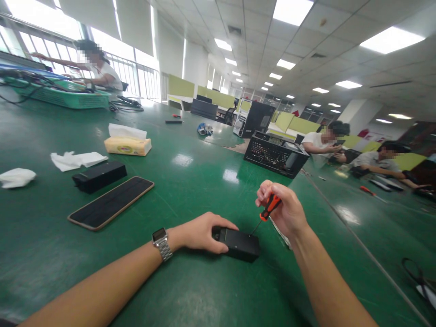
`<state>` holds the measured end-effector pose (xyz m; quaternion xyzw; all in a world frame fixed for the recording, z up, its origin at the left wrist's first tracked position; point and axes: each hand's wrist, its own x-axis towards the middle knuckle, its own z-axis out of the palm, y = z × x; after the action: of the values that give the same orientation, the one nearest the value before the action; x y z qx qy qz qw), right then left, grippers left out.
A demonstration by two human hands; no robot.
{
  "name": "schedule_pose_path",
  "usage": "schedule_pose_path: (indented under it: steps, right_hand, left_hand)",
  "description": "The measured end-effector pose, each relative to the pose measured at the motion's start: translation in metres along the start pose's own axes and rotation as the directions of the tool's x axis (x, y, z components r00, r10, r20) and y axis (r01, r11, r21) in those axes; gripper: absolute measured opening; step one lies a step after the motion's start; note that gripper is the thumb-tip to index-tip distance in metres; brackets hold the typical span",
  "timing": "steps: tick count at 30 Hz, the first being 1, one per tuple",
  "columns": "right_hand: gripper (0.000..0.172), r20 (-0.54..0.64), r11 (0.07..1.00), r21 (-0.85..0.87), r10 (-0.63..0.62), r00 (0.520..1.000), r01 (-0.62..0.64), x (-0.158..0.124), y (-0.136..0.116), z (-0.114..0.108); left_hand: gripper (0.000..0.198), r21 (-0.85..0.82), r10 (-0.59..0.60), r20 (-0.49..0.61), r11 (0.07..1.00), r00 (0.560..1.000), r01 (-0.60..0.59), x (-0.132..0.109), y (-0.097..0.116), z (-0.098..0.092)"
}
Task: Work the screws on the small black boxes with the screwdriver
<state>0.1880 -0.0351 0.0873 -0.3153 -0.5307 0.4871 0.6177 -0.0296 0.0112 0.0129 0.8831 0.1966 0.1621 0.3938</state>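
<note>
My left hand (203, 232) is closed over the near end of a small black box (240, 245) lying flat on the green table (190, 181). A metal watch (161, 243) sits on that wrist. My right hand (284, 210) is wrapped round a screwdriver with an orange and black handle (270, 207). Its thin shaft slants down to the box's far top edge, and the tip touches or nearly touches it.
To the left lie a flat black panel with a tan rim (111, 202), a black brick-shaped unit (99, 176), crumpled tissues (76, 160) and a tissue pack (127, 145). A black perforated case (275, 154) stands ahead. Other people sit at the far left and right.
</note>
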Motion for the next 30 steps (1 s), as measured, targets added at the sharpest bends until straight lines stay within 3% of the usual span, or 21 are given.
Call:
schedule_pose_path:
  steps: [7, 11, 19, 23, 30]
  right_hand:
    - [0.011, -0.052, 0.996, 0.033, 0.079, 0.995, -0.078, 0.002, -0.004, -0.006]
    - [0.026, -0.065, 0.988, 0.107, 0.118, 0.991, -0.110, 0.005, -0.004, -0.005]
    - [0.027, 0.050, 0.988, -0.094, 0.129, 0.990, -0.124, -0.002, -0.014, -0.002]
    - [0.020, 0.069, 0.990, 0.005, 0.137, 0.988, -0.138, -0.003, -0.013, 0.010]
    - [0.028, 0.061, 0.961, 0.278, -0.021, 0.998, 0.003, -0.014, -0.024, 0.034]
  left_hand:
    - [0.052, 0.004, -0.023, 0.008, 1.000, 1.000, 0.023, -0.001, 0.001, -0.001]
    - [0.053, 0.018, -0.027, -0.001, 0.999, 1.000, 0.027, -0.001, 0.001, -0.001]
    - [0.051, 0.002, -0.011, 0.001, 1.000, 1.000, 0.011, -0.001, 0.000, 0.000]
    - [0.052, -0.005, -0.004, 0.002, 1.000, 1.000, 0.004, -0.001, -0.001, 0.000]
    - [0.050, -0.014, 0.031, -0.001, 0.999, 1.000, -0.031, 0.000, -0.002, 0.001]
